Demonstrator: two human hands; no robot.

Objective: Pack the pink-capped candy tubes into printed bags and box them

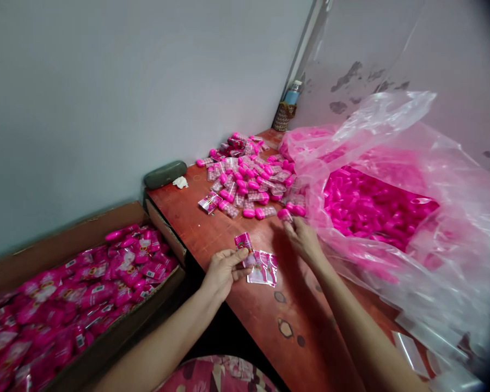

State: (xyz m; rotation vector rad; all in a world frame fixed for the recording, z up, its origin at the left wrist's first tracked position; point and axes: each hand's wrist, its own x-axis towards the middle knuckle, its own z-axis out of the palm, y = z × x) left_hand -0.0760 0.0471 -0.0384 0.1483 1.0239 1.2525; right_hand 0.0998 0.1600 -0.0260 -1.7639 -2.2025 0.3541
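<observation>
My left hand (224, 272) pinches a small pink printed wrapper (242, 243) between thumb and fingers. Just beyond those fingers, more flat printed wrappers (262, 268) lie on the red table. My right hand (304, 238) is closed on a small clear container with a pink cap (285, 215), at the near edge of a heap. That heap of pink-capped clear containers (255, 182) seems to hold small pale pieces inside. A single printed wrapper (209, 202) lies at the heap's left side. My right fingertips are partly hidden.
A cardboard box (165, 226) full of pink wrapped packs (102, 288) stands left of the red table (188, 218). On the right, a big clear plastic bag (392, 125) holds pink pieces (371, 204). A green case (165, 174) and a bottle (293, 93) are by the wall.
</observation>
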